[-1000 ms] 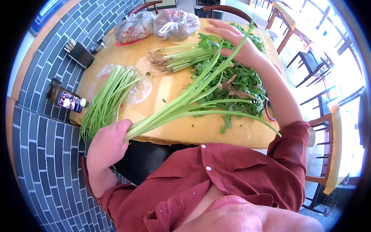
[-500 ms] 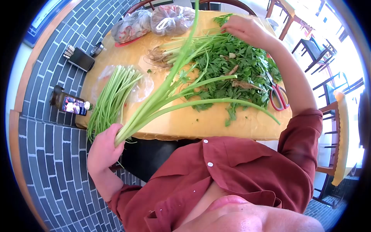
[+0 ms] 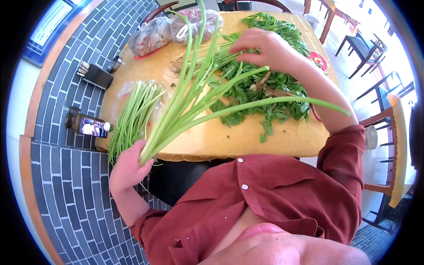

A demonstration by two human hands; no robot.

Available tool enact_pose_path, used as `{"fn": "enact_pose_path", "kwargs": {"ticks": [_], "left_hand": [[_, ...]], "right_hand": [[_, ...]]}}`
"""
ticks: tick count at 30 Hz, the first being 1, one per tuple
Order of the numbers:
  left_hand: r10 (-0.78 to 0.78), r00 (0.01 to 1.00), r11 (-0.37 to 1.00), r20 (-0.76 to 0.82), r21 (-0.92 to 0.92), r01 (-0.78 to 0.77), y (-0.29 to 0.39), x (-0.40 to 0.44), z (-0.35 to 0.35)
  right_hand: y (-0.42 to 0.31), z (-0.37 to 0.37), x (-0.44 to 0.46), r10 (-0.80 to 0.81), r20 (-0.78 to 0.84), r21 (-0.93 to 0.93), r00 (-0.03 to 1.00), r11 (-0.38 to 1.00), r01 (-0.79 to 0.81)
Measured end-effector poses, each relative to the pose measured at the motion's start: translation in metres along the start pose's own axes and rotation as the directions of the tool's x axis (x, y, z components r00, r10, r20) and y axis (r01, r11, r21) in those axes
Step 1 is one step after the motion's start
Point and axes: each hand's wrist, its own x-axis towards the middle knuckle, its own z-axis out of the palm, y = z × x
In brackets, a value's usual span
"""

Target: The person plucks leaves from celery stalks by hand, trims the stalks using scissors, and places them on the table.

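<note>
My left hand (image 3: 129,170) is closed around the lower ends of a fanned bunch of celery stalks (image 3: 170,119), held up over the table's near edge. My right hand (image 3: 260,47) reaches across the table, its fingers curled round the stems of leafy celery (image 3: 274,26) whose roots point left. Below that hand lies a pile of celery leaves (image 3: 247,99) with brownish root pieces on it. Close to my left hand, trimmed celery stalks (image 3: 132,119) rest on a clear plastic bag.
Two filled plastic bags (image 3: 152,37) stand at the table's back left. A black holder (image 3: 98,76), a bottle (image 3: 74,119) and a phone (image 3: 92,127) line the left side by the brick wall. Red scissor handles (image 3: 316,113) show partly beneath my right forearm. Chairs (image 3: 360,46) stand to the right.
My right hand has moved left and closed on leafy celery stems, and part of the leaves has shifted toward the back. The scissors are now mostly hidden. My left hand still holds its celery stalks.
</note>
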Motion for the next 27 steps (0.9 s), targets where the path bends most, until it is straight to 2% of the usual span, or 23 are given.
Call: {"fn": "enact_pose_path", "kwargs": {"ticks": [1, 2, 4, 5, 7, 9, 10, 11, 12, 13, 16, 19, 22, 23, 26, 27], "left_hand": [[-0.001, 1.000, 1.000, 0.006, 0.021, 0.001, 0.001, 0.001, 0.001], [-0.003, 1.000, 0.999, 0.011, 0.042, 0.003, 0.002, 0.001, 0.001], [-0.002, 1.000, 0.998, 0.012, 0.060, 0.002, 0.004, 0.002, 0.001], [-0.001, 1.000, 0.998, 0.009, 0.055, 0.000, 0.006, 0.002, 0.002], [0.004, 1.000, 0.998, 0.000, 0.056, -0.004, 0.007, 0.000, 0.002], [0.009, 1.000, 0.998, -0.008, 0.064, -0.008, 0.008, -0.001, 0.004], [0.005, 1.000, 0.997, -0.009, 0.076, -0.005, 0.008, -0.002, 0.004], [0.001, 1.000, 0.996, -0.007, 0.087, -0.001, 0.008, -0.002, 0.004], [-0.003, 1.000, 0.995, -0.004, 0.098, 0.003, 0.007, -0.003, 0.004], [0.004, 1.000, 0.995, -0.007, 0.098, -0.003, 0.006, -0.004, 0.005], [0.026, 1.000, 0.996, -0.013, 0.089, -0.025, 0.003, -0.004, 0.005], [0.045, 0.999, 0.996, -0.020, 0.081, -0.044, 0.003, -0.005, 0.004], [0.052, 0.998, 0.995, -0.023, 0.087, -0.050, 0.002, -0.006, 0.005], [0.047, 0.999, 0.995, -0.022, 0.083, -0.045, 0.002, -0.006, 0.005], [0.038, 0.999, 0.996, -0.020, 0.079, -0.036, 0.003, -0.006, 0.007], [0.036, 0.999, 0.996, -0.021, 0.078, -0.034, 0.002, -0.006, 0.008]], "right_hand": [[-0.022, 0.000, 0.003, 0.116, 0.045, 0.178, 0.992, 0.977, -0.122], [-0.033, 0.004, 0.004, 0.166, 0.071, 0.180, 0.984, 0.968, -0.177], [-0.036, 0.020, 0.006, 0.063, 0.000, 0.109, 0.998, 0.992, -0.063], [-0.038, 0.025, 0.007, 0.058, 0.015, 0.078, 0.998, 0.995, -0.059], [-0.046, 0.034, 0.006, 0.245, 0.123, 0.293, 0.962, 0.917, -0.272], [-0.050, 0.039, 0.008, 0.417, 0.259, 0.439, 0.871, 0.752, -0.491], [-0.049, 0.043, 0.008, 0.310, 0.086, 0.410, 0.947, 0.855, -0.317], [-0.047, 0.049, 0.006, 0.178, -0.081, 0.346, 0.981, 0.928, -0.139], [-0.045, 0.053, 0.005, 0.029, -0.236, 0.253, 0.971, 0.967, 0.033], [-0.042, 0.053, 0.005, -0.026, -0.228, 0.239, 0.973, 0.967, 0.082], [-0.049, 0.046, 0.000, 0.023, -0.218, 0.199, 0.976, 0.980, 0.021], [-0.065, 0.035, -0.003, 0.321, -0.030, 0.316, 0.947, 0.902, -0.296], [-0.051, 0.056, -0.009, 0.126, -0.144, 0.214, 0.981, 0.972, -0.093], [-0.047, 0.065, -0.009, 0.060, -0.228, 0.188, 0.972, 0.982, -0.017], [-0.062, 0.057, -0.008, 0.376, -0.069, 0.392, 0.924, 0.862, -0.322], [-0.065, 0.053, -0.007, 0.497, 0.098, 0.555, 0.862, 0.692, -0.462]]}}
